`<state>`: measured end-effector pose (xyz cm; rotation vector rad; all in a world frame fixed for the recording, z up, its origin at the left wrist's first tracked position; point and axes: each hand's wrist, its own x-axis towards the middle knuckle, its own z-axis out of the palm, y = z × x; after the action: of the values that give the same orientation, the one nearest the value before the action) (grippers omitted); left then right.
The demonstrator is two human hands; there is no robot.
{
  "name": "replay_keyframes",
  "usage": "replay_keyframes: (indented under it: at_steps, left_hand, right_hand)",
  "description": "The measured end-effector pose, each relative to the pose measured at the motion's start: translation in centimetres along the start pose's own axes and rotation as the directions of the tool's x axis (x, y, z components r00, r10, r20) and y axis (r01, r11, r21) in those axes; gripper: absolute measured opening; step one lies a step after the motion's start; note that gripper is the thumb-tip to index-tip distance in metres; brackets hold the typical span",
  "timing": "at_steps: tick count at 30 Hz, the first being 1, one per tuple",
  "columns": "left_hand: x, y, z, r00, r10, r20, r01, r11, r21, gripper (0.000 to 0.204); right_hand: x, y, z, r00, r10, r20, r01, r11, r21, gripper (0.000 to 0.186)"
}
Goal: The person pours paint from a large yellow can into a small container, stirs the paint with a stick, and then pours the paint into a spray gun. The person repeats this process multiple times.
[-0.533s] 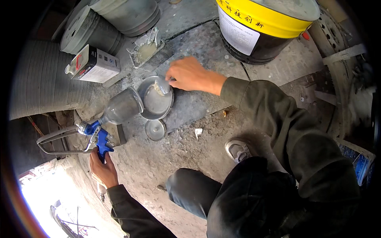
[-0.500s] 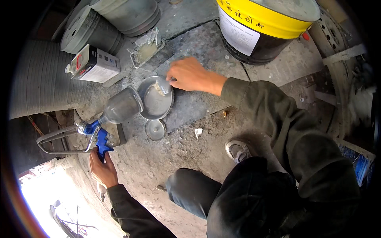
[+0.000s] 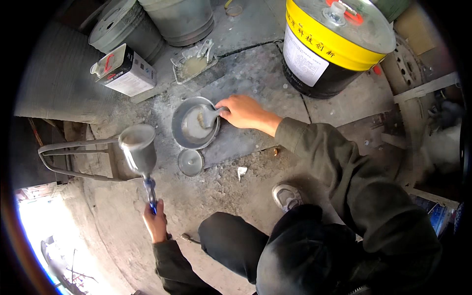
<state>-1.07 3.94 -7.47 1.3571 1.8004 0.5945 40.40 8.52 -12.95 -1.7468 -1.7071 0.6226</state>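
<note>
My left hand (image 3: 156,223) is wrapped round the blue handle of a spray gun (image 3: 151,189). The gun's grey, cloudy cup (image 3: 140,153) stands upright above it, apart from the bowl and to its left. A metal bowl (image 3: 176,129) sits on the floor slab with grey residue or liquid inside. Over its right rim, my right hand (image 3: 246,114) grips a paintbrush (image 3: 210,117) by its grey handle, pale bristles down in the bowl. Just in front of the bowl lies a round grey lid (image 3: 190,162).
A rectangular can (image 3: 132,78) and a crusted tray (image 3: 209,63) with murky liquid stand beyond the bowl, before grey drums (image 3: 179,24). A large yellow-and-black drum (image 3: 334,73) stands at far right. A bent metal frame (image 3: 73,147) lies left. My shoe (image 3: 286,197) is nearby.
The spray gun has swung from tilted toward the bowl to upright, with its cup on top. My right hand keeps the paintbrush at the bowl, now lower inside it. The view has shifted slightly.
</note>
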Motion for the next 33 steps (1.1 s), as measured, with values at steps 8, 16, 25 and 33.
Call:
replay_keyframes:
  at_steps: [8, 16, 25, 33]
  left_hand:
    - [-7.2, -11.3, 2.9, 1.000, 0.004, 0.002, -0.004, 0.959, -0.284, 0.015]
    - [-7.2, -25.0, 7.3, 0.994, 0.101, 0.034, -0.067, 0.841, -0.537, 0.038]
    - [-11.9, -18.0, 6.2, 0.979, -0.002, 0.204, 0.013, 0.998, -0.057, 0.022]
    - [-14.1, -18.9, 10.1, 0.961, 0.109, 0.254, -0.052, 0.974, -0.221, 0.019]
  right_hand:
    - [-4.7, -5.4, -15.2, 0.939, -0.274, -0.209, 0.291, 0.955, 0.055, 0.020]
    - [-0.7, 5.2, -35.2, 0.900, 0.095, -0.426, -0.149, 0.984, -0.094, 0.025]
    - [4.0, 3.0, -34.9, 0.913, 0.355, -0.201, -0.404, 0.857, -0.320, 0.037]
    - [3.3, 7.5, -40.5, 0.849, 0.527, -0.024, -0.521, 0.831, -0.194, 0.033]
